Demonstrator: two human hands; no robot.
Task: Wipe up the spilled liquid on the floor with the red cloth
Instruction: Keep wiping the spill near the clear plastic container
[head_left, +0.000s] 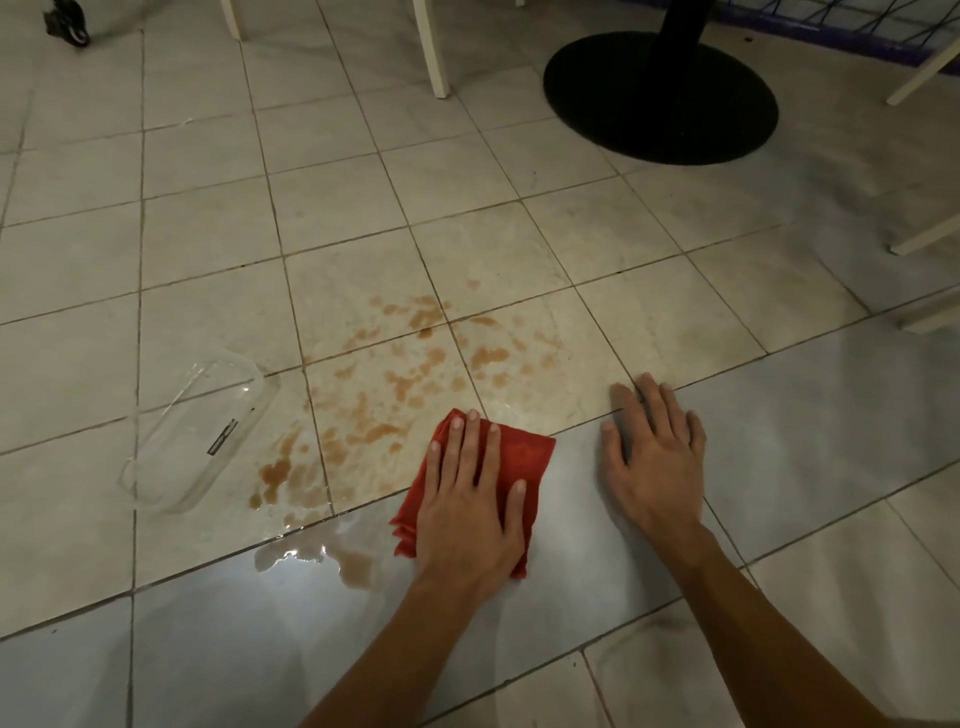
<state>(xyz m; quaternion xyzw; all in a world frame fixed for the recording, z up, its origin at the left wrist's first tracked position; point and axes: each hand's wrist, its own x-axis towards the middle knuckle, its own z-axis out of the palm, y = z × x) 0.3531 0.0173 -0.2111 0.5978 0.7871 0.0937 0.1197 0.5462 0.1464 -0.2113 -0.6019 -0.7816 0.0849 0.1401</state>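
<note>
Red cloth, folded, lies under the flat open left hand; right hand rests open on tile.

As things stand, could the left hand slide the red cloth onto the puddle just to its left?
Probably yes. The left hand lies flat on the red cloth, the puddle is right beside it, and only bare floor lies between.
</note>
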